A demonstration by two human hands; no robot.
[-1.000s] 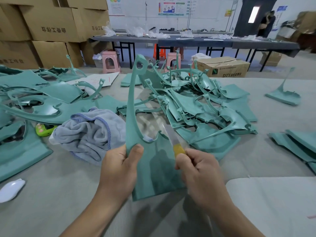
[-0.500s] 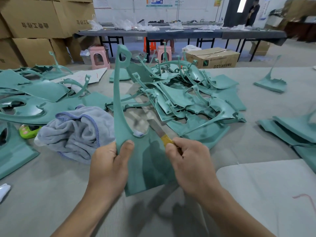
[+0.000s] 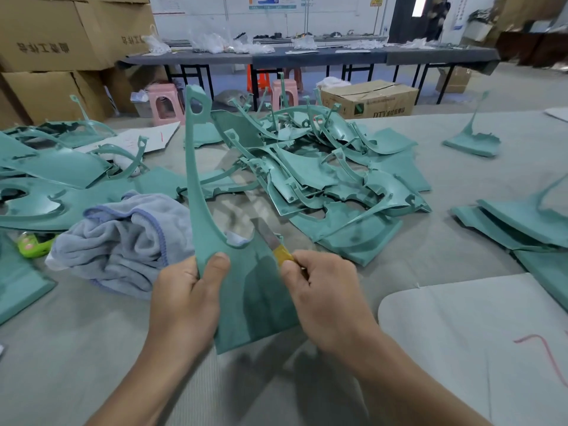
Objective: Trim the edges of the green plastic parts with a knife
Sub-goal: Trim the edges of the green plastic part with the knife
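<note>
My left hand (image 3: 187,298) grips the lower left of a green plastic part (image 3: 252,290), thumb on its front face, holding it upright over the table. The part has a flat base and a long curved arm rising to a loop at the top. My right hand (image 3: 325,295) grips a knife (image 3: 272,238) with a yellow handle. Its blade lies against the part's right edge, just beside the notch in the upper rim. A heap of similar green parts (image 3: 325,170) lies behind on the table.
A grey-blue towel (image 3: 123,241) is bunched left of the held part. More green parts lie at far left (image 3: 52,182) and in a stack at right (image 3: 522,222). A white sheet (image 3: 473,339) covers the near right. Cardboard boxes (image 3: 46,41) and a long table stand behind.
The view has shifted slightly. The knife blade has slid down along the part's right edge, closer to the notch. My left hand keeps the same grip on the part.
</note>
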